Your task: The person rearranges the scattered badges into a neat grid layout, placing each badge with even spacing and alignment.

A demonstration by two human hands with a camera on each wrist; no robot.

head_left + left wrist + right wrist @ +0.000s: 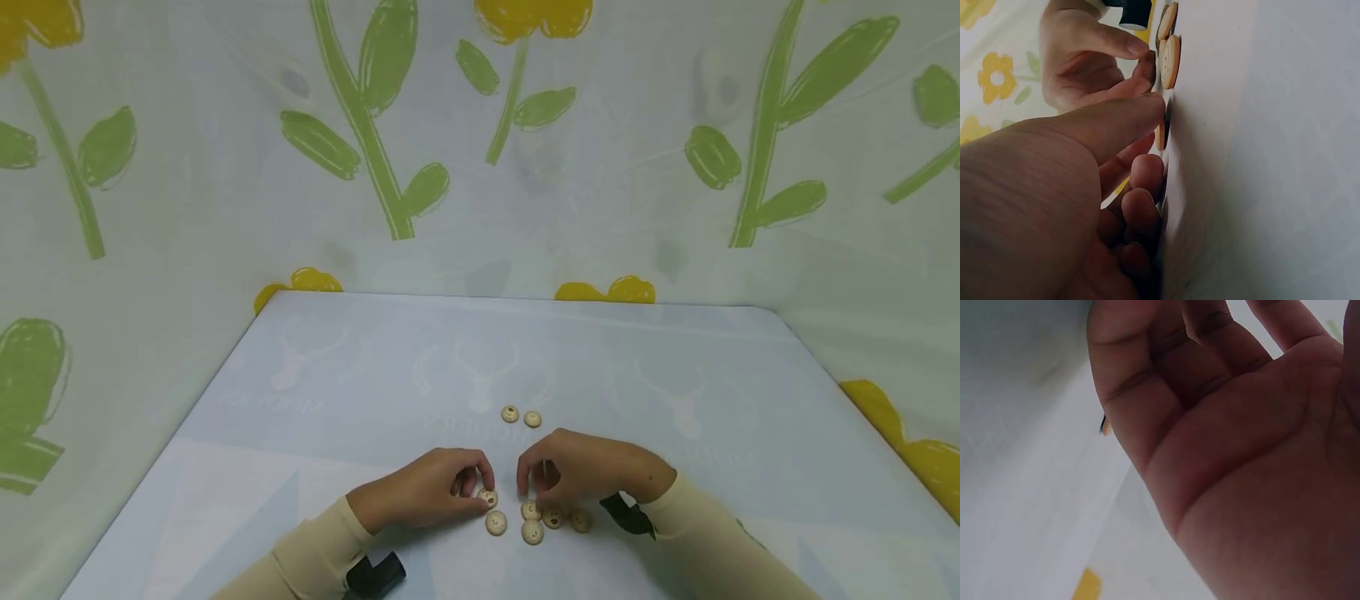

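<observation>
Small round wooden buttons lie on the table. In the head view my left hand [431,492] pinches one wooden button [488,498] between thumb and forefinger, low over the tabletop. Just below it is another button [496,523]. My right hand [585,467] has its thumb and forefinger curled down at a button [531,510] and seems to pinch it. Close under that hand are more buttons [532,532], one partly shaded by the wrist. The left wrist view shows the held button's edge [1160,135] beyond the left thumb. My palm hides the right fingertips in the right wrist view.
Two more buttons [510,414] lie farther back, beyond both hands. A pale cloth with faint printed deer heads covers the table [375,358]. Behind and beside it hangs a flower-patterned curtain [225,167]. Each wrist wears a dark strap or camera mount [375,575].
</observation>
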